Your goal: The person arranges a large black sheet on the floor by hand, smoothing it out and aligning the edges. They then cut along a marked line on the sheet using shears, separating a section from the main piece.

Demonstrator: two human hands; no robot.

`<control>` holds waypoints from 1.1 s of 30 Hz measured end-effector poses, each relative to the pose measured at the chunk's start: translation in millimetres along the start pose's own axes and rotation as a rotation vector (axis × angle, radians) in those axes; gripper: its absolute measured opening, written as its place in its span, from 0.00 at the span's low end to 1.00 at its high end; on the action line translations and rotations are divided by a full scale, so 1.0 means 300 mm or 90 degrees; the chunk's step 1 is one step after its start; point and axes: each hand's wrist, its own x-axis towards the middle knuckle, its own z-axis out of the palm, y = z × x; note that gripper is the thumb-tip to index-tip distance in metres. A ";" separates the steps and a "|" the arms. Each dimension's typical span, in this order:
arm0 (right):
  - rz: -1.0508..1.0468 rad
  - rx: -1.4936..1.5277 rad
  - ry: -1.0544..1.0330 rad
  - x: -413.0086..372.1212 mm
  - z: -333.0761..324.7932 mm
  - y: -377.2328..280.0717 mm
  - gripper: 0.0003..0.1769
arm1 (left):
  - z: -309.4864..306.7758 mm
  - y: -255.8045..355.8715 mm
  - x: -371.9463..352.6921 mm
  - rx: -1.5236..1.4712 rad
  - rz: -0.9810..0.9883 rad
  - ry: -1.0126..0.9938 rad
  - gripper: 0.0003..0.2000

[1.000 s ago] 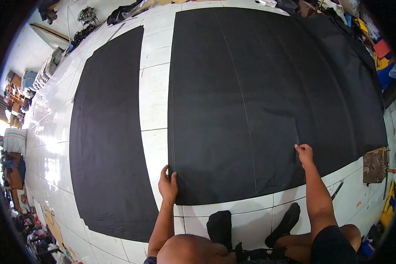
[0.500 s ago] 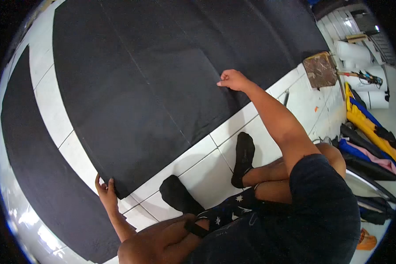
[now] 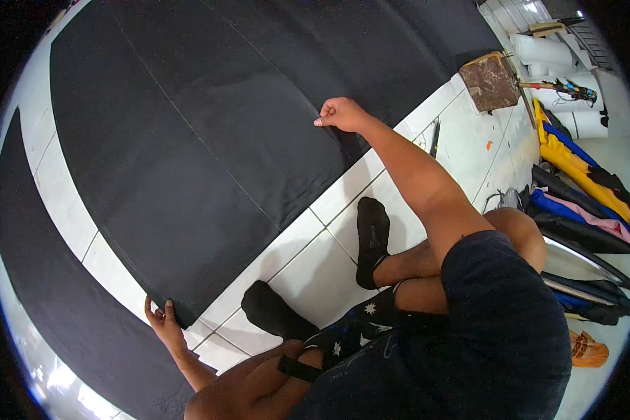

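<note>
A large black sheet (image 3: pixel 189 168) covers much of the white tiled floor, with thin pale lines running across it. My left hand (image 3: pixel 164 323) is at the sheet's near left corner, with thumb and fingers apart at its edge. Farther right, my right hand (image 3: pixel 339 115) pinches a raised fold of the sheet between thumb and fingers. The fold runs up and away from that hand. Left of the large sheet, a second black strip (image 3: pixel 56 280) lies across a band of white tiles.
A brown square board (image 3: pixel 490 82) lies at the right, near white rolls (image 3: pixel 542 51). Below are yellow fabric (image 3: pixel 570 164), several dark bundles and an orange item (image 3: pixel 588 350). A thin dark tool (image 3: pixel 435 138) rests on the tiles. My socked feet (image 3: pixel 276 310) are beside the sheet's near edge.
The camera view has shifted, so most things appear farther left. Both hands keep about the same places on the sheet, and the right hand still pinches the fold.
</note>
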 end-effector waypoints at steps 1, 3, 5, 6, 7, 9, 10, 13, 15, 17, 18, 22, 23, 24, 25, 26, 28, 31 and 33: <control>-0.001 -0.003 0.002 -0.001 0.001 -0.002 0.19 | 0.001 0.004 0.001 -0.001 0.001 -0.001 0.28; -0.008 -0.009 0.005 -0.002 -0.001 -0.008 0.19 | 0.004 0.013 0.000 -0.001 0.003 0.002 0.28; -0.019 -0.011 0.003 -0.014 -0.007 -0.014 0.19 | 0.014 0.026 -0.011 0.002 0.003 0.008 0.28; -0.014 -0.009 0.002 -0.017 -0.010 -0.023 0.19 | 0.013 0.028 -0.009 -0.004 0.005 0.007 0.28; -0.009 -0.007 0.001 -0.018 -0.012 -0.024 0.19 | 0.013 0.025 -0.009 -0.010 0.006 0.006 0.28; -0.016 -0.008 -0.002 -0.030 -0.008 -0.024 0.19 | 0.008 -0.001 -0.006 0.000 0.009 0.000 0.28; -0.033 -0.010 -0.005 -0.029 -0.008 -0.010 0.18 | 0.003 -0.026 0.005 0.014 0.013 -0.001 0.28; -0.081 0.117 0.004 -0.004 0.015 0.033 0.18 | -0.011 0.016 -0.004 0.044 0.010 0.008 0.29; -0.065 0.002 -0.066 -0.025 -0.008 -0.030 0.19 | -0.028 0.071 -0.025 0.137 -0.023 0.009 0.29; -0.060 -0.147 -0.087 -0.050 -0.058 -0.104 0.23 | -0.052 0.007 -0.030 0.162 -0.002 0.032 0.25; -0.076 -0.118 -0.100 -0.030 -0.080 -0.037 0.26 | -0.073 -0.061 -0.024 0.125 -0.010 0.019 0.23; -0.128 -0.324 -0.158 -0.085 -0.349 -0.031 0.20 | -0.048 -0.051 -0.124 -0.042 -0.107 -0.006 0.21; -0.142 -0.359 -0.158 -0.117 -0.445 -0.046 0.19 | -0.047 -0.033 -0.138 -0.062 -0.115 -0.002 0.20; -0.161 -0.392 -0.150 -0.140 -0.517 -0.052 0.18 | -0.036 -0.025 -0.147 -0.083 -0.114 0.003 0.19; -0.132 -0.392 -0.148 -0.172 -0.579 -0.066 0.18 | -0.027 -0.025 -0.151 -0.085 -0.111 0.019 0.17; -0.101 -0.391 -0.145 -0.212 -0.638 -0.075 0.17 | -0.028 -0.047 -0.149 -0.076 -0.095 0.013 0.17; -0.062 -0.360 -0.106 -0.276 -0.683 -0.040 0.16 | -0.031 -0.080 -0.130 -0.051 -0.052 -0.004 0.17; -0.023 -0.271 0.007 -0.349 -0.688 0.188 0.17 | -0.031 -0.054 -0.125 -0.001 -0.060 -0.008 0.11; 0.006 -0.320 -0.034 -0.402 -0.631 0.355 0.18 | -0.043 -0.059 -0.112 0.082 -0.063 -0.018 0.18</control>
